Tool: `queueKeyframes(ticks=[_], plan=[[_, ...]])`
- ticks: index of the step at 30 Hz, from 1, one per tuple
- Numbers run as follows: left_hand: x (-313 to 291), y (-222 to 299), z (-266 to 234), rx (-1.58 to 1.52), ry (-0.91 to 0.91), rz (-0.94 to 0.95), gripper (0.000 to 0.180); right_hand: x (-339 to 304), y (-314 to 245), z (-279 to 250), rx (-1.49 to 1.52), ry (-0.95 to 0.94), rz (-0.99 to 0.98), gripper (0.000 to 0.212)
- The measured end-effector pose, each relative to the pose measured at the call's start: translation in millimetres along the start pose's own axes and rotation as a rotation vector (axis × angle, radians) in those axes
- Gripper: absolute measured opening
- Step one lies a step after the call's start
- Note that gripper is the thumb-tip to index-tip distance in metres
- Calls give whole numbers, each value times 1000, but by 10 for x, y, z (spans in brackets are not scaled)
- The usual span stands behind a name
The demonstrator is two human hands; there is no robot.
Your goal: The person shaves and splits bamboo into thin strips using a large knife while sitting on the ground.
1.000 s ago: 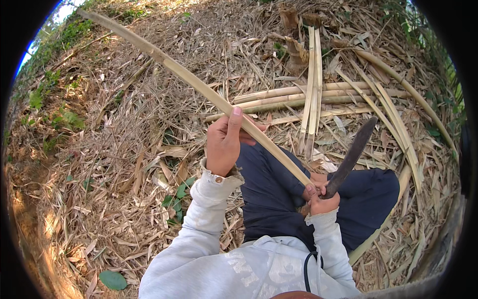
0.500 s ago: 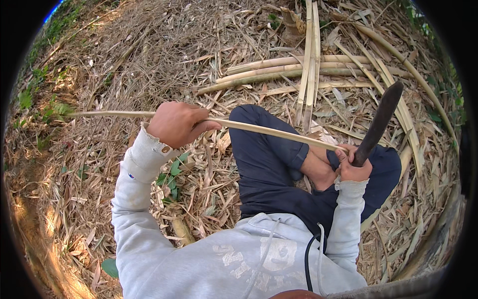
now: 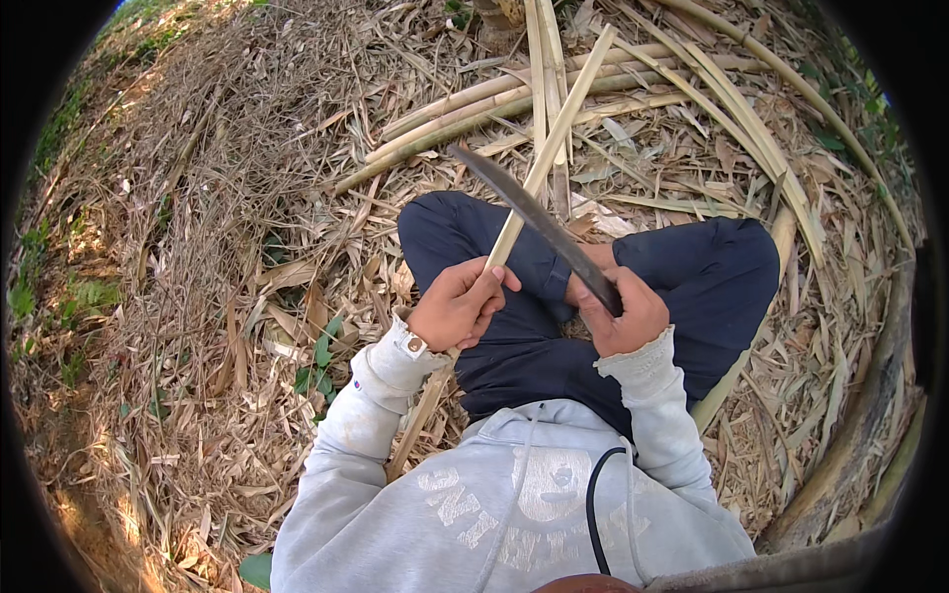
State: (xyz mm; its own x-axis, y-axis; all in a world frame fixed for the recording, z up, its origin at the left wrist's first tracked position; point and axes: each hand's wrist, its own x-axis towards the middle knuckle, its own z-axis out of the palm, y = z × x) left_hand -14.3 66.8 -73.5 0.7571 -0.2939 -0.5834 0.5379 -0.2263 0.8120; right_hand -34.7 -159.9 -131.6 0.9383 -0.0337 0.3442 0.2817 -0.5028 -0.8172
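My left hand [image 3: 463, 304] is closed round a long pale bamboo strip [image 3: 559, 133]. The strip slants from beside my left forearm up past my knee to the far right. In my right hand [image 3: 629, 314] is a machete [image 3: 539, 219] with a dark blade, its handle hidden in my fist. The blade points to the far left and crosses the strip just beyond my left hand. Whether blade and strip touch I cannot tell.
My crossed legs in dark trousers [image 3: 692, 262] lie under my hands. Beyond them are several bamboo poles [image 3: 445, 133] and split strips [image 3: 732, 94] on the ground. Dry leaves and shavings [image 3: 237, 395] cover the soil. A small green plant [image 3: 318, 361] grows by my left forearm.
The strip has swung from lying crosswise to pointing away from me. My right hand has let go of its end. The machete has tipped leftward across the strip, and my hands have come closer together.
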Motion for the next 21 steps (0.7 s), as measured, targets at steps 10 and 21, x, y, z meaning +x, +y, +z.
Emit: queueKeyframes(ticks=[10, 21], plan=[[34, -214, 534, -214, 10, -21, 27, 75, -4, 110, -236, -91, -237, 50], [20, -386, 647, 212, 194, 198, 29, 190, 31, -123, -352, -410, -257, 48]])
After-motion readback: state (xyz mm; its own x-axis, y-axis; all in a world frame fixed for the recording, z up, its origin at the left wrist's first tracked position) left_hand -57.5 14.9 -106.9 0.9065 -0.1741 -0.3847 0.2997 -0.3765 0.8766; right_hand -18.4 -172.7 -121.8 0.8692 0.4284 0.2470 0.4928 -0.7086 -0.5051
